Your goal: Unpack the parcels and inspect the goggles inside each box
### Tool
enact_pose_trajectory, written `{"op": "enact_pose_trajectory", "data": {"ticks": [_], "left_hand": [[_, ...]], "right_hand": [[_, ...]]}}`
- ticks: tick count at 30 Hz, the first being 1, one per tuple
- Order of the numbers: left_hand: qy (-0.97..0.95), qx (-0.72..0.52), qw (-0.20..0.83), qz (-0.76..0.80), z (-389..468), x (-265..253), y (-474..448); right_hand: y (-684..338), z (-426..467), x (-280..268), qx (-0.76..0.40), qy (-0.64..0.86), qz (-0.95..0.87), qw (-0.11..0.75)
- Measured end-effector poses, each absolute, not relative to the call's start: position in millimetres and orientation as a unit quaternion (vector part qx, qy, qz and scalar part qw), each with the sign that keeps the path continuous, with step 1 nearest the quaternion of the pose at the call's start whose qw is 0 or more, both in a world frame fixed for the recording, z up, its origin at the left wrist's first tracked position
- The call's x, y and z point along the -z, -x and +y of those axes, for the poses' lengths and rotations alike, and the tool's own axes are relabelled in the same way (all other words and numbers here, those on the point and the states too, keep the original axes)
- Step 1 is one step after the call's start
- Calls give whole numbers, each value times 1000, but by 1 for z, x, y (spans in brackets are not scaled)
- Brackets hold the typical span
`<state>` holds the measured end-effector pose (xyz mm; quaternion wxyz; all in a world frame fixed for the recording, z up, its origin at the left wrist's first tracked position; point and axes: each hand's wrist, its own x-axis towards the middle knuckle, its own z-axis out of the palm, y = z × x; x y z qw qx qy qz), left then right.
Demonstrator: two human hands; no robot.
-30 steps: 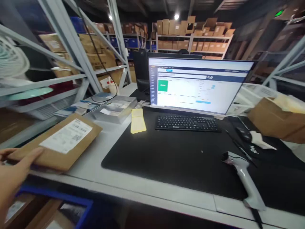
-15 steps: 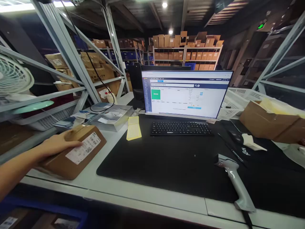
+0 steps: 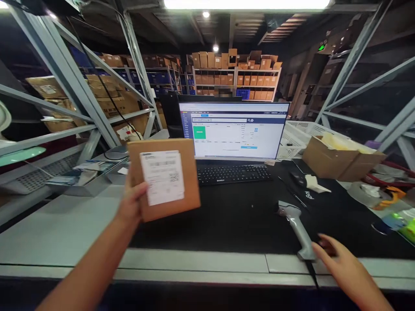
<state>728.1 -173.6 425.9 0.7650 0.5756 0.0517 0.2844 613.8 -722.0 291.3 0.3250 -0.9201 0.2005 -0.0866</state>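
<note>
A brown cardboard box (image 3: 191, 177) with a white shipping label (image 3: 162, 178) is held up over the left part of the black desk mat. My left hand (image 3: 132, 201) grips it by its left side, thumb on the label face. The label, with its barcode and square code, faces me. At the right, a grey barcode scanner (image 3: 298, 229) lies on the mat, its handle toward the front edge. My right hand (image 3: 335, 259) is beside the handle's end with fingers apart and partly curled, holding nothing. Whether a fingertip touches the handle I cannot tell.
Behind the box stand a lit monitor (image 3: 235, 131) and a black keyboard (image 3: 233, 174). An open carton (image 3: 337, 157) with yellow contents and white baskets (image 3: 288, 144) sit at the right. Metal frame posts (image 3: 65, 73) rise on the left. A pen and a mouse lie near the scanner.
The box has been lifted off the left side of the table, moved right and turned upright, label toward me. My right hand has come into view by the scanner. The view has shifted.
</note>
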Motion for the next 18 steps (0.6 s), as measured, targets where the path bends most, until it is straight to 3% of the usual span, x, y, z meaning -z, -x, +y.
{"op": "enact_pose_trajectory", "data": {"ticks": [3, 6, 9, 14, 16, 18], "left_hand": [[-547, -258, 795, -42, -223, -391, -770], [-557, -209, 801, -70, -248, -359, -788], [-580, -170, 792, -85, -253, -336, -786], [-636, -187, 737, -133, -252, -321, -768], [-648, -191, 725, -134, -254, -320, -763], [-656, -186, 719, -136, -256, -319, -760]], "right_hand": [[-660, -701, -299, -22, 953, 193, 233], [-678, -693, -303, -26, 954, 187, 233], [-659, -689, -303, 39, 914, 201, 350], [-607, -652, -321, 110, 709, 153, 679], [-596, -626, -331, 96, 677, 113, 721], [-590, -600, -339, 74, 710, 79, 695]]}}
